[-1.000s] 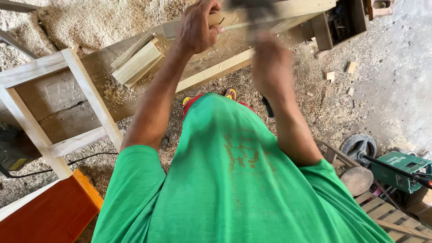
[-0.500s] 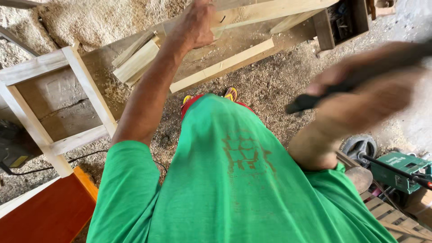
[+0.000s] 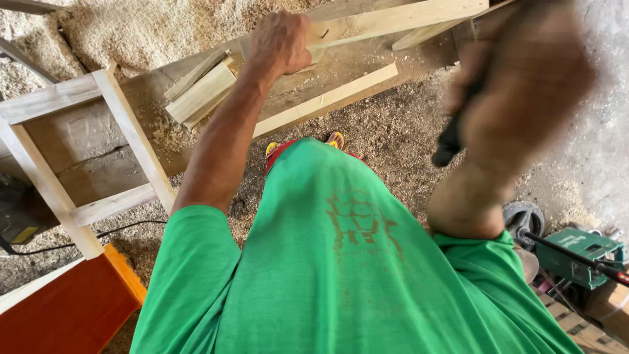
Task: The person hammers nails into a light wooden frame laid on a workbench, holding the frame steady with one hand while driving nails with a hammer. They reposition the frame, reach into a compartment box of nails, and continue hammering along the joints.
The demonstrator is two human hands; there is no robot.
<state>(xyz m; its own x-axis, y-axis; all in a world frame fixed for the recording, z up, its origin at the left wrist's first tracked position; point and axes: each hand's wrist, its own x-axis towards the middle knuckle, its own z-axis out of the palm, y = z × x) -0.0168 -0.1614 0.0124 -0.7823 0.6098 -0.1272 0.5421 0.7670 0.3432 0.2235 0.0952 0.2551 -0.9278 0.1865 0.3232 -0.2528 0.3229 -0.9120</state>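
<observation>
My left hand [image 3: 280,42] closed over the pale plank [image 3: 400,16] lying across the worktop [image 3: 341,69]; my right hand [image 3: 524,85], blurred, wrapped around a dark tool handle [image 3: 451,141]. The plank judged stiff, light, rough and unlikely to slip; best held near its end.

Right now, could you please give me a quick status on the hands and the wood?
Left hand pressed on the plank at the bench. Right hand raised, blurred, grip closed on a dark tool handle. Nothing between hands and plank.
</observation>
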